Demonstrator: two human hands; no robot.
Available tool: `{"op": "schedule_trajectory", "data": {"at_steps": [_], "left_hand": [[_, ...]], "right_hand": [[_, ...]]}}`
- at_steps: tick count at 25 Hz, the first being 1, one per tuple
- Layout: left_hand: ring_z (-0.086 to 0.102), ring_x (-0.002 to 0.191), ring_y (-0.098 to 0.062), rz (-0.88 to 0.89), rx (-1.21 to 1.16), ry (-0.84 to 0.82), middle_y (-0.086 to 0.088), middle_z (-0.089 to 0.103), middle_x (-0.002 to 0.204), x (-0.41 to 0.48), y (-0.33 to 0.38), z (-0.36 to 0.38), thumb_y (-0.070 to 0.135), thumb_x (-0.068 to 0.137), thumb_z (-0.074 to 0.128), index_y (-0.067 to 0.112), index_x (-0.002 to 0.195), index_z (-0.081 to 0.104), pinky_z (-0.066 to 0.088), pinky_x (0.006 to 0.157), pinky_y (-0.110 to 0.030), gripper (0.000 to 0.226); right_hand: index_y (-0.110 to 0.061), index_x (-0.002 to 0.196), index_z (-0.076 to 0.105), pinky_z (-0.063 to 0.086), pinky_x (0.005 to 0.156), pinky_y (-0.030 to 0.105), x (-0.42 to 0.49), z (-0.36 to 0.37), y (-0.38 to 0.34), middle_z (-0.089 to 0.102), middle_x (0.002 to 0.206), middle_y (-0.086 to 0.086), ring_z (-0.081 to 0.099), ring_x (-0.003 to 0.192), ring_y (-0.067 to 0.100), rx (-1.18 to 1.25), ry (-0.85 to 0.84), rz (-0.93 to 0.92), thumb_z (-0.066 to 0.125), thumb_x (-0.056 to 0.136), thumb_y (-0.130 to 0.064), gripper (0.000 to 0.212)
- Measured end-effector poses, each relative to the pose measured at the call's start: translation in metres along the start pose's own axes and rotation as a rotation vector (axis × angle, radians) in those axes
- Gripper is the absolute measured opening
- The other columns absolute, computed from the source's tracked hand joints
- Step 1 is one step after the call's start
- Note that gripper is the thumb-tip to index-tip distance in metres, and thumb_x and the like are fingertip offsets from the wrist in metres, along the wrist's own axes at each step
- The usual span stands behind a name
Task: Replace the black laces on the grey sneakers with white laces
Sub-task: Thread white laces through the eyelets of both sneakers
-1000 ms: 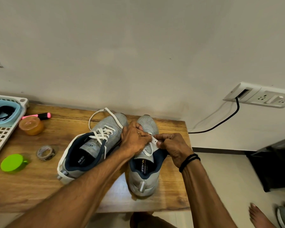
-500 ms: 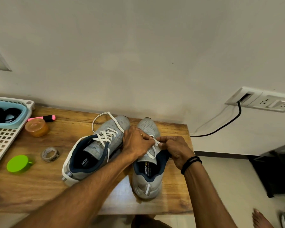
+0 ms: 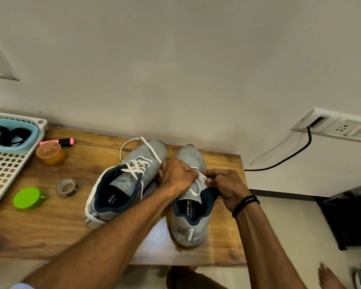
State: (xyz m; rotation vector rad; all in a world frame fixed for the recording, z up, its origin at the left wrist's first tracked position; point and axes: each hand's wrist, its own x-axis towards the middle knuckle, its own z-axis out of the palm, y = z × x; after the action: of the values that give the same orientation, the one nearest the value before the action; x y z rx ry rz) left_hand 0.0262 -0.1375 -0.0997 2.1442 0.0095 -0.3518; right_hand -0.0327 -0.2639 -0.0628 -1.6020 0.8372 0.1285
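Two grey sneakers with navy lining stand side by side on the wooden table. The left sneaker carries a loose white lace whose free end loops past its toe. The right sneaker is partly laced with a white lace. My left hand lies over the right sneaker's eyelets with its fingers curled round the lace. My right hand pinches the lace end by the sneaker's right eyelets. Black laces lie in a blue tub at the far left.
A white slotted basket holds the blue tub. Beside it are a pink highlighter, an orange jar, a tape roll and a green lid. A wall socket with a black cable is at the right.
The view has shifted slightly. Both hands stay on the right sneaker's lace, with the right hand's pinch drawn a little closer to the left hand.
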Motion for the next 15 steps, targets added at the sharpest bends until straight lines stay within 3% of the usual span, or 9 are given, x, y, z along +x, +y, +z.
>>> {"op": "schedule_trajectory", "data": {"at_steps": [4,7,10,15], "left_hand": [[0.056,0.108,-0.022,-0.064,-0.044,0.009,-0.004,0.067,0.101,-0.001,0.004,0.001,0.036,0.07,0.082,0.031,0.057,0.065,0.049,0.094,-0.037,0.022],[0.052,0.115,-0.026,0.035,0.051,0.008,-0.004,0.068,0.109,-0.006,0.003,0.0,0.042,0.074,0.077,0.033,0.077,0.077,0.044,0.097,-0.039,0.009],[0.043,0.121,-0.024,0.116,0.174,0.05,-0.004,0.055,0.121,-0.009,0.001,-0.008,0.045,0.08,0.075,0.031,0.094,0.078,0.035,0.104,-0.036,0.02],[0.036,0.122,-0.02,0.183,0.304,0.032,0.001,0.044,0.123,-0.015,0.003,-0.013,0.044,0.087,0.07,0.033,0.096,0.073,0.027,0.106,-0.037,0.014]], "right_hand": [[-0.008,0.086,0.077,0.055,0.064,0.026,-0.001,0.002,0.0,0.074,0.087,0.011,0.066,0.076,0.019,-0.023,0.015,-0.029,0.056,0.086,0.015,0.032],[-0.01,0.089,0.076,0.055,0.061,0.022,-0.004,0.001,-0.004,0.074,0.086,0.007,0.067,0.077,0.016,-0.097,0.018,-0.078,0.057,0.087,0.013,0.03],[-0.012,0.083,0.076,0.056,0.064,0.024,-0.004,0.003,-0.006,0.074,0.084,0.007,0.067,0.076,0.017,-0.095,0.038,-0.068,0.056,0.086,0.014,0.033],[-0.011,0.083,0.076,0.054,0.061,0.022,-0.005,0.004,-0.007,0.073,0.083,0.005,0.066,0.073,0.013,-0.103,0.041,-0.071,0.056,0.085,0.015,0.033]]}}
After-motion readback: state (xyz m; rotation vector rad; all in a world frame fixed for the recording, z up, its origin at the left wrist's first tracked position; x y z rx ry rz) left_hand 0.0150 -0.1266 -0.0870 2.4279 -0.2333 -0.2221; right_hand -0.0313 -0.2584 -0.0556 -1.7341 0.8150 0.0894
